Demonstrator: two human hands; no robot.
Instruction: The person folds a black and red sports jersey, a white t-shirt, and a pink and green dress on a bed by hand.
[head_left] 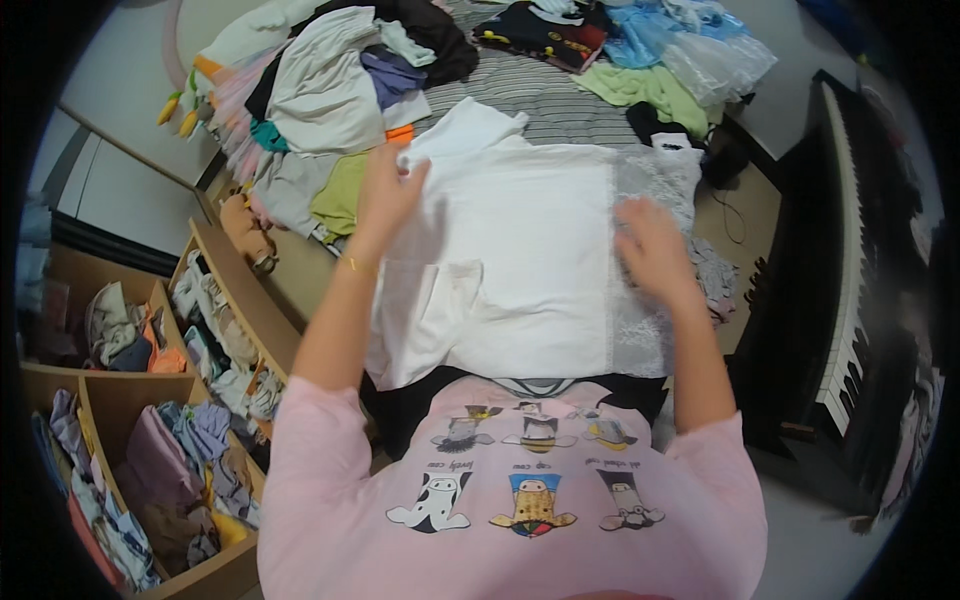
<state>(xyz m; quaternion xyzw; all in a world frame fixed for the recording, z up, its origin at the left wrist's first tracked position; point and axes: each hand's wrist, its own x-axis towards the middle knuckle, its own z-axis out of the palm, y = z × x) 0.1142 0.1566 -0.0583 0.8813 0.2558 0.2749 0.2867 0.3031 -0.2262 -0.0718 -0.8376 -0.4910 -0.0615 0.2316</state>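
A white shirt [530,240] lies spread out sideways in front of me. Its sheer lace hem [640,310] is on the right, and its sleeves are toward the left, one at the far side and one at the near side. My left hand [392,195] is at the shirt's far left, next to the far sleeve, with thumb and fingers apart; whether it touches the cloth I cannot tell. Over the lace hem is my right hand [650,245], fingers loosely spread and nothing gripped.
A heap of clothes [330,85] covers the bed's far left. Dark folded clothes [540,35], a clear plastic bag [710,60] and a light green garment [640,90] lie far right. Open wooden drawers [250,300] full of clothes stand left; a piano [830,280] stands right.
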